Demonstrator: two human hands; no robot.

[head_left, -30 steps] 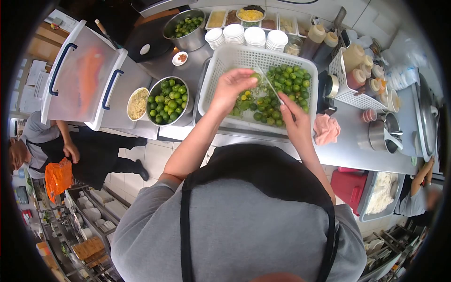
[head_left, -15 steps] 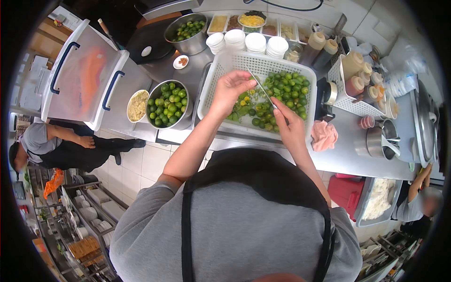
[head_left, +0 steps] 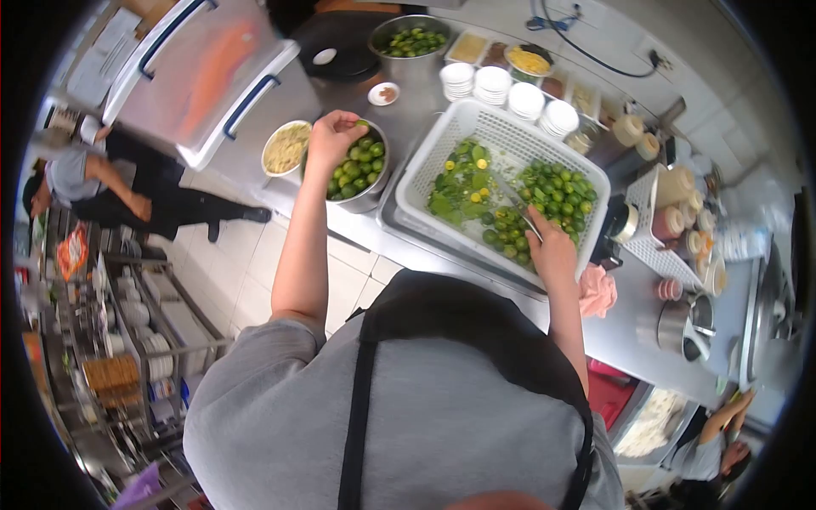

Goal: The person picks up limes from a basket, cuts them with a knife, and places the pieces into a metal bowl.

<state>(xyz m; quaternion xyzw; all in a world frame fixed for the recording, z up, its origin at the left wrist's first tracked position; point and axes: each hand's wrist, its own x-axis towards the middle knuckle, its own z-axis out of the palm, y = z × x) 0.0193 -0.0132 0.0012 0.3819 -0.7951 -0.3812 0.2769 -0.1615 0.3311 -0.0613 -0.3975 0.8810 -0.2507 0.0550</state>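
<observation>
My left hand is over the near metal pot of green limes, its fingertips pinching a small green lime. In my right hand is a knife, its blade pointing up and left over the white perforated basket. Several whole limes fill the basket's right side. Green leaves and small yellow-faced pieces lie on its left side.
Behind the basket stand stacked white cups and ingredient trays. A bowl of chopped food sits left of the pot. Sauce bottles and a pink cloth are right. Other people are at both sides.
My left hand has moved left from above the basket to the pot, with a lime in its fingers. The knife has moved away from my left hand. The camera view has turned.
</observation>
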